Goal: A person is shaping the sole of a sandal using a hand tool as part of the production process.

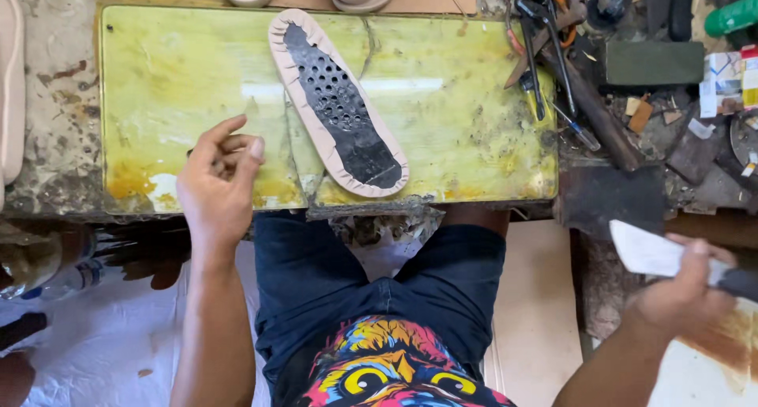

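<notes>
Looking down, head view: a person sits at a stained yellow-green work board (197,83) on a worn bench.
Insole: a beige-edged shoe insole (338,101) with a black, hole-punched centre lies flat on the board, running diagonally from upper left to lower right, touched by neither hand.
Left hand: the left hand (217,182) hovers over the board's lower left part, just left of the insole, fingers loosely curled and thumb near the forefinger; it seems to hold nothing, though something small could be hidden in the curl.
Right hand: the right hand (683,292) is off to the right, below the bench edge and well apart from the insole, closed around a dark handle with a broad pale blade (651,253) pointing left.
Bench clutter: pincers and other tools (545,36) lie heaped right of the board, beside a dark green block (654,63).
Lap: dark trousers (379,281) show below the board.
</notes>
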